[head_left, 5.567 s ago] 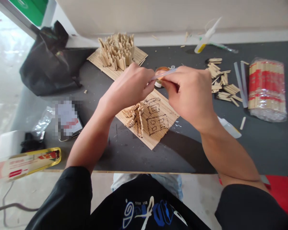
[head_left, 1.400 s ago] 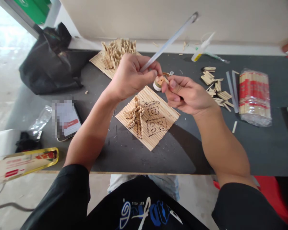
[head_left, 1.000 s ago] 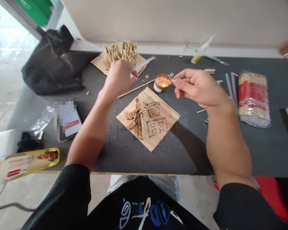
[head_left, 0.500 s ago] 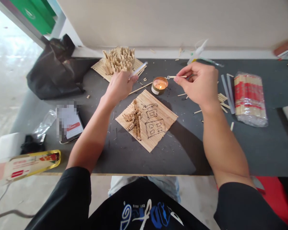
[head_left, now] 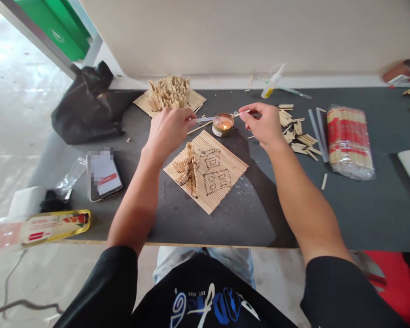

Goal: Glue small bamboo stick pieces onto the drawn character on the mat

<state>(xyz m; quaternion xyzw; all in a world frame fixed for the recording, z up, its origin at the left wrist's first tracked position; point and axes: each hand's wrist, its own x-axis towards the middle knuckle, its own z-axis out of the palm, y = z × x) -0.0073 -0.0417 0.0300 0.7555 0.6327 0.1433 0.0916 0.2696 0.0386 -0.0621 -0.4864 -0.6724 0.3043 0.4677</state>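
Observation:
My left hand (head_left: 171,130) grips a translucent glue stick (head_left: 205,119), its tip over the rim of a lit candle in a small tin (head_left: 222,125). From the other side, my right hand (head_left: 263,124) pinches a short wooden stick (head_left: 242,113), whose end is at the tin's right rim. In front of the candle lies a square mat of wooden sticks (head_left: 225,182). Dark outlined characters mark its right part, and short upright sticks (head_left: 191,171) form a raised shape on its left.
Behind my left hand stands a second mat with many upright sticks (head_left: 171,93). Cut sticks (head_left: 299,134), glue sticks (head_left: 317,134) and a wrapped stick bundle (head_left: 350,141) lie right. A glue bottle (head_left: 272,84) stands behind; a phone (head_left: 105,175) and black bag (head_left: 85,107) are left.
My left hand has turned the glue stick from slanting upward to level, bringing its tip to the candle. My right hand has moved left and lower with its wooden stick, uncovering the cut sticks.

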